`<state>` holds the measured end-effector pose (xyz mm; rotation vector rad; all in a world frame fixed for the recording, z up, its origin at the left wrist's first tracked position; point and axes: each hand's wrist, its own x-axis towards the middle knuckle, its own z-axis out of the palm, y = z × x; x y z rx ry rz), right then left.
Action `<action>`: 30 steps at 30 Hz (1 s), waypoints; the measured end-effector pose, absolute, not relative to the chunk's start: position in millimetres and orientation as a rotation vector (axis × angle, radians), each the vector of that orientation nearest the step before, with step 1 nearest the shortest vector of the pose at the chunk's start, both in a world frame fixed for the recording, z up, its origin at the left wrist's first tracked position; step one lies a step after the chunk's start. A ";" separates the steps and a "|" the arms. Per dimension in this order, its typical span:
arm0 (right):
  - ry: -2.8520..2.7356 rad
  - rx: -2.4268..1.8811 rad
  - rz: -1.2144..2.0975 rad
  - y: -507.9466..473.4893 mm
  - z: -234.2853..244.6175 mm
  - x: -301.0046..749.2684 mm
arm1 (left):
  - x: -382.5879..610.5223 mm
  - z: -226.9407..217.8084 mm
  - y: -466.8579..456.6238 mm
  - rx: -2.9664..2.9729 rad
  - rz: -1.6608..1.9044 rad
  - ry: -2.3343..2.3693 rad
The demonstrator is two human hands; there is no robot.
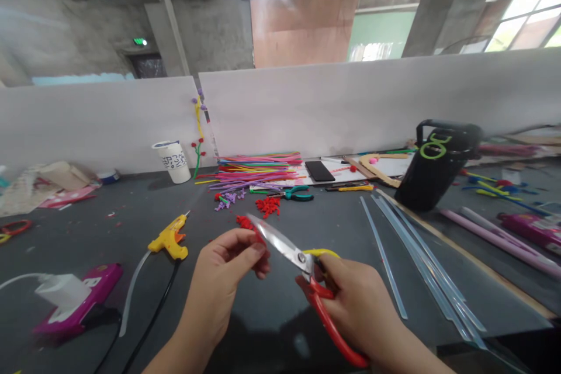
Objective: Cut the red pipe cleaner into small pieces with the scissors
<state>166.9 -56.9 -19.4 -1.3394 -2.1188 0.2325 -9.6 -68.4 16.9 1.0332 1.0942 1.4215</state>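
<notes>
- Left hand [232,266], wrist bent inward, grip pinched on a short red fuzzy pipe-cleaner piece [258,236].
- Right hand [353,301], grip closed round red-and-yellow-handled steel scissors [284,246], blades reaching the left grip, above the dark worktop [131,210].

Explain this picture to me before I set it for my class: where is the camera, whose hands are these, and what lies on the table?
There is no machine here. A person wears one camera on the head, looking forward and down, so both hands are that person's own. The left hand pinches a small red piece beside the blade of the scissors, which the right hand grips by the red and yellow handles. On the dark table lie a yellow glue gun, a pile of coloured pipe cleaners, a paper cup, a black phone, long clear sticks and a pink power strip.
</notes>
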 end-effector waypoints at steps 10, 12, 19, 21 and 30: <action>-1.493 -1.092 1.462 -48.7 -5.3 159.1 | 7.1 5.5 -66.7 0.995 0.883 0.919; -1.494 -1.028 1.525 -48.7 -5.2 159.3 | 7.9 3.5 -67.1 0.995 0.838 0.917; -1.523 -1.068 1.602 -48.0 -4.1 160.4 | 7.8 0.0 -66.4 1.005 0.777 0.942; -1.541 -1.109 1.566 -47.9 -3.0 160.3 | 8.0 -0.6 -65.4 1.009 0.790 0.957; -1.630 -1.166 1.333 -47.1 -9.1 156.3 | 10.6 -5.0 -65.5 1.160 0.846 1.120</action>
